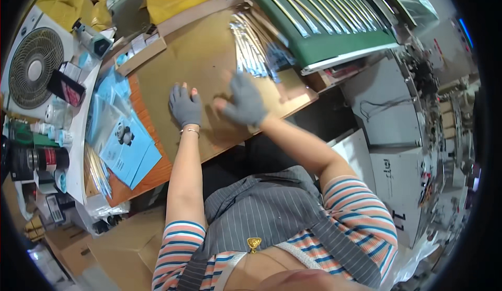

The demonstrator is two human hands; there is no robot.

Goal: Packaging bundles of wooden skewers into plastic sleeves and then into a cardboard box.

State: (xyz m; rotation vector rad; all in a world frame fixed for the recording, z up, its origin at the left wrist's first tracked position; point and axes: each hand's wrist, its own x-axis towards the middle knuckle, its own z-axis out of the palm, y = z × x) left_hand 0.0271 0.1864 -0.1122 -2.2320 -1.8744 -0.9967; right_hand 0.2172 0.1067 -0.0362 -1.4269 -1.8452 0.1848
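Observation:
My left hand (185, 106), in a grey fingerless glove, lies palm down on a brown cardboard sheet (172, 63) with its fingers stretched forward and nothing visible in it. To its right, my right hand (244, 102), gloved alike, is blurred by motion over the sheet. Its thumb and forefinger stand apart, and no object shows between them. Just beyond the right hand lies a loose pile of slim, clear-wrapped sticks (253, 48), pale with bluish ends. What the sticks are cannot be made out.
Similar wrapped sticks lie in a row on a green conveyor belt (334, 43) at the far right. Blue printed plastic bags (128, 152) lie left on the orange-brown tabletop (137, 100). A small cardboard box (140, 56), a phone (66, 88) and a fan (35, 67) stand beyond.

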